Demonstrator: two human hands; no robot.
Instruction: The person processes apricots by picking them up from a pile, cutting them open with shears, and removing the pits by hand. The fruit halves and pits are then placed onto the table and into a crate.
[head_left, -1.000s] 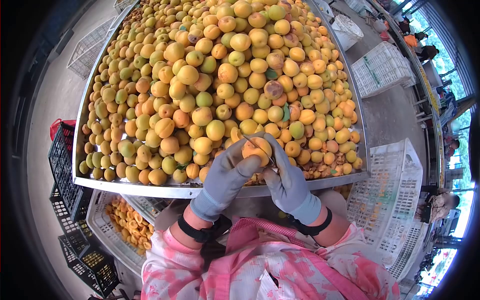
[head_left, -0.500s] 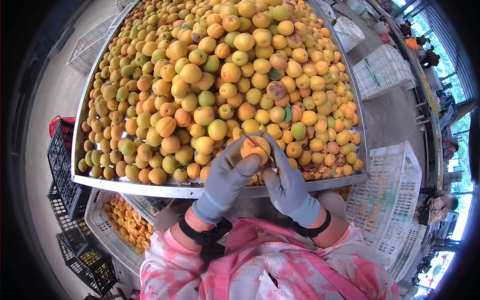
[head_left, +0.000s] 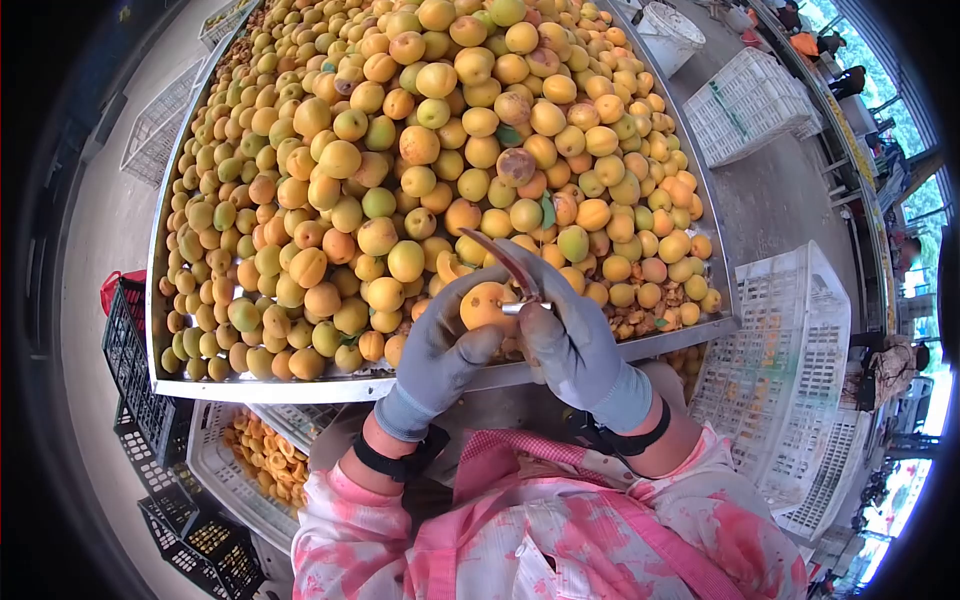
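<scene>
My left hand [head_left: 440,345], in a grey glove, is closed round a yellow-orange apricot [head_left: 484,307] over the front rim of the metal table. In my gloved right hand [head_left: 578,345] is a small curved knife [head_left: 508,263]; its reddish-brown blade points up and to the left. A silver collar on the knife sits against the apricot's right side. Much of the handle is hidden by my fingers. Just above my left hand lies a cut apricot piece [head_left: 452,266] among the whole apricots [head_left: 378,236].
The heaped table has a raised metal rim [head_left: 290,390]. Below left stands a white crate [head_left: 215,460] of apricot halves [head_left: 270,455], beside black crates [head_left: 145,350]. White crates [head_left: 770,375] stand at right, with a white bucket [head_left: 672,38] farther back.
The knife has come away from across the apricot's top, its blade now raised and pointing up-left. My view has shifted slightly. Both hands still hold their things.
</scene>
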